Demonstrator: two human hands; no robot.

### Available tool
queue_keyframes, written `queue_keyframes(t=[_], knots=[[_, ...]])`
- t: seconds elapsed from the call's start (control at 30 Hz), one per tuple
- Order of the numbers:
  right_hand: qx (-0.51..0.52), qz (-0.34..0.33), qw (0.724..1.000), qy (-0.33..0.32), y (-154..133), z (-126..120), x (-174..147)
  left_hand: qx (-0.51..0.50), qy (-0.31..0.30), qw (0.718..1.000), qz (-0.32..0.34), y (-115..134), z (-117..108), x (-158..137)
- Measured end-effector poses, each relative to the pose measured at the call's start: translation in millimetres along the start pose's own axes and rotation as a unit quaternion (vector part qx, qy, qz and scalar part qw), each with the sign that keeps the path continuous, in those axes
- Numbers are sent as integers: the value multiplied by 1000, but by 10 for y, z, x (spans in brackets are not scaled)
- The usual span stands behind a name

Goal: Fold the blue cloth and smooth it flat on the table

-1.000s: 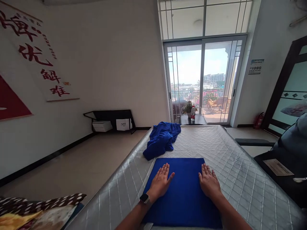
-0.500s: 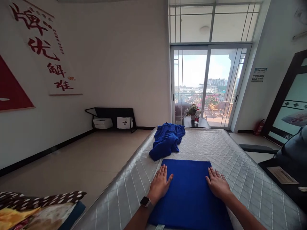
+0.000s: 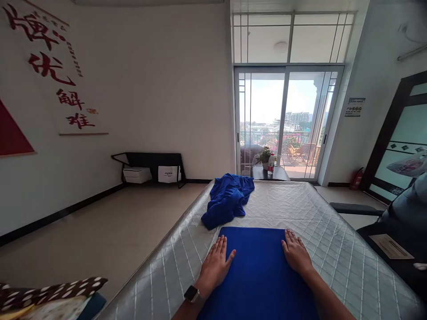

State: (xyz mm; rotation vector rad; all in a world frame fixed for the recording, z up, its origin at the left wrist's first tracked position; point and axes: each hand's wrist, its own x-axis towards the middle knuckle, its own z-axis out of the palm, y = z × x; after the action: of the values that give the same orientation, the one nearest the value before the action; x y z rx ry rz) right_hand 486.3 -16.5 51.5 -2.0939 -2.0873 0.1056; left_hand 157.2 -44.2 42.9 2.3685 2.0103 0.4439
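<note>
A flat blue rectangle of folded cloth lies smooth on the silver quilted cover, its near end cut off by the bottom of the view. On its left edge rests my left hand, palm down, fingers out and thumb spread, with a watch on the wrist. My right hand lies flat across the right edge near the far corner, its fingers pointing forward. Neither hand grips anything. Beyond the flat cloth, a crumpled blue cloth is heaped toward the left side of the cover.
Patterned fabrics are piled at the lower left. A small dark table with a potted plant and a bottle stands before the glass doors. At right, a dark chair holds a card.
The camera view has shifted slightly. Both hands keep flat along the edges of the blue cloth, with little change in their position on it.
</note>
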Motion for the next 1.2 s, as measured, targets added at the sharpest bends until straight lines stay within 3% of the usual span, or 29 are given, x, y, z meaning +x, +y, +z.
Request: queue_keyframes(t=[0.17, 0.33, 0.43, 0.5, 0.7, 0.77, 0.83, 1.0, 1.2], knots=[[9, 2, 1000, -4, -6, -53, -9, 12, -18, 1000, -14, 17, 23, 2], [34, 2, 999, -7, -10, -126, -59, 42, -8, 999, 19, -133, 123, 50], [50, 0, 999, -2, -9, -149, -76, 55, -7, 998, 39, -9, 156, 166], [55, 1, 999, 1, -6, -150, -76, 53, -7, 996, 68, 310, 150, 266], [40, -15, 999, 7, 41, -90, -67, -26, -44, 986, 156, 1751, 197, 600], [32, -28, 999, 7, 64, -69, -68, -53, -47, 979, 194, 2032, 263, 695], [25, -37, 999, 7, 77, -60, -68, -66, -45, 974, 211, 2137, 332, 754], [25, -17, 1000, 7, 55, -65, -40, -44, -27, 983, 177, 1854, 398, 754], [22, -6, 1000, 1, 28, -48, -9, 0, -28, 995, 96, 987, 268, 697]])
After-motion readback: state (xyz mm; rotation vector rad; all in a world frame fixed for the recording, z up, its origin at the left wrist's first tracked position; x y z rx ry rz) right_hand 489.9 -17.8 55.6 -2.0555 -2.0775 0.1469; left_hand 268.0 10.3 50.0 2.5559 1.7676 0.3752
